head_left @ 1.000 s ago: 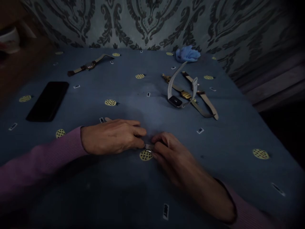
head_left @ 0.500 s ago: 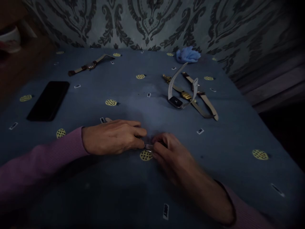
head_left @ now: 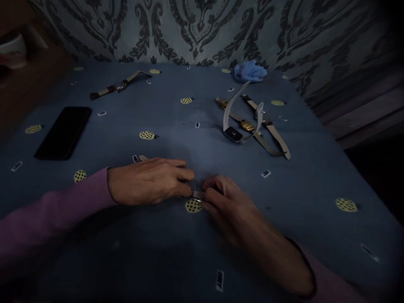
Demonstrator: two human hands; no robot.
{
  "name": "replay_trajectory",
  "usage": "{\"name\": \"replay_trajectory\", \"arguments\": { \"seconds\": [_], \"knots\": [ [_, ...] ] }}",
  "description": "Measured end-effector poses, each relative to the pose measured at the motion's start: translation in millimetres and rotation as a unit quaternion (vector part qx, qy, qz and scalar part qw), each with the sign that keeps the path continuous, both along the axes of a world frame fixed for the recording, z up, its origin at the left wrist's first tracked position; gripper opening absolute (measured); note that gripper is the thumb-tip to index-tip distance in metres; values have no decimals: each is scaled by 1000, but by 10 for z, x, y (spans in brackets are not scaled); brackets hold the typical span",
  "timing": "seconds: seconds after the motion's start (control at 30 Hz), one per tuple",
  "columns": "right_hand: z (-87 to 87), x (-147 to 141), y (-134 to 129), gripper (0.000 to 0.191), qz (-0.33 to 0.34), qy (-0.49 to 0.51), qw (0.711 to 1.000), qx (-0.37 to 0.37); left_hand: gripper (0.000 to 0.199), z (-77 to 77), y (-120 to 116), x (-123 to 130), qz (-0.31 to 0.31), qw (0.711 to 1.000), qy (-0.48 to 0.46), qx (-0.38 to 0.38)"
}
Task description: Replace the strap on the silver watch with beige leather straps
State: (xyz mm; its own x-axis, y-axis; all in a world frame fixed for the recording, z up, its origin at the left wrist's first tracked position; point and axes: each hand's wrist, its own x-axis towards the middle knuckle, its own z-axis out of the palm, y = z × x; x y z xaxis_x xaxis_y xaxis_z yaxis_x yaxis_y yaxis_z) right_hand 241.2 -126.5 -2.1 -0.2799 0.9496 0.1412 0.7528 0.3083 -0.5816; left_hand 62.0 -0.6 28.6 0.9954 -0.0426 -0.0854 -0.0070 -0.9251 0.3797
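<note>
Low over the patterned cloth, my left hand (head_left: 154, 180) is closed, its thumb and fingers pinching one side of a watch strap (head_left: 198, 194). From the right, my right hand (head_left: 232, 206) grips the strap's other end near a shiny metal part, probably the buckle. Only a short stretch of strap shows between my fingertips. A pale strap tip (head_left: 143, 158) pokes out behind my left hand; the part under the palm is hidden.
A black phone (head_left: 64, 133) lies at left, with a strap watch (head_left: 120, 87) beyond it. At right are a white-banded smartwatch (head_left: 232, 134), a gold watch (head_left: 246, 126) and a brown-strapped watch (head_left: 277, 136). A crumpled blue cloth (head_left: 250, 72) sits near the wall.
My right hand has shifted very slightly to the right, showing a little more strap. My left hand keeps its place, and the things on the table lie as before.
</note>
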Motion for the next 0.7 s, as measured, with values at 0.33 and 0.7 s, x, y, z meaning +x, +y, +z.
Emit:
{"name": "replay_trajectory", "arguments": {
  "seconds": [0.33,0.7],
  "knots": [
    [5,43,-22,19,-12,43,998,-45,20,-92,-15,-88,35,998,-58,-6],
    [60,189,63,20,6,126,982,-141,19,-73,-74,-141,117,988,-98,-30]
  ]
}}
